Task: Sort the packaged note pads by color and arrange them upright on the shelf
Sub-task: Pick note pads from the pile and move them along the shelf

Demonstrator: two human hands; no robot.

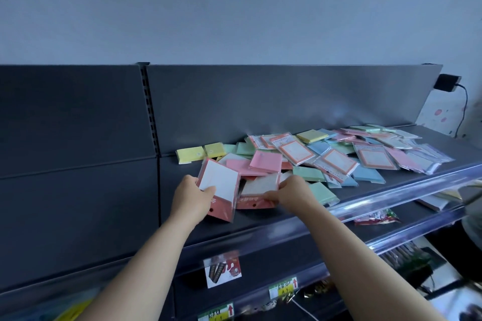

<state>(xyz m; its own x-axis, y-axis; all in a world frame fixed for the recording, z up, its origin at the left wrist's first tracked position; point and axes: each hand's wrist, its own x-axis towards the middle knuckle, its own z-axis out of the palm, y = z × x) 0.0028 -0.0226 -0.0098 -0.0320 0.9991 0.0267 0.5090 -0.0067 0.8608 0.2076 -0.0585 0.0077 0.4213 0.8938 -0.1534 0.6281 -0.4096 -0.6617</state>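
Left grip [191,197], a bare hand, holds a red-bordered white note pad pack [220,182] by its near edge, thumb on the clear front and fingers behind. The pack is tipped up off the shelf [260,219] with its red header at the low end. Right grip [293,194] pinches a second red-bordered pack [257,190] just beside the first. That one lies lower and is blurred, so I cannot tell whether it touches the shelf.

Behind both packs the loose heap of packaged note pads [339,156] spreads flat toward the right end of the shelf: pink, green, blue, yellow and more red-bordered white ones, overlapping. A pink pack [266,161] sits right behind the two I hold, and a green pack [323,194] lies just right of my right grip. Two yellow packs [190,155] lie side by side at the heap's left edge, against the back panel [287,101].

The shelf is dark grey metal, with bare surface to the left of the packs and a clear price rail [391,190] along its front. Lower shelves carry price labels [283,288] and a red snack packet [375,217]. A black adapter [447,82] with a cable hangs at the panel's right end, and a pale grey wall [234,8] rises above.

Both forearms reach up and forward, bare, converging on the two packs.
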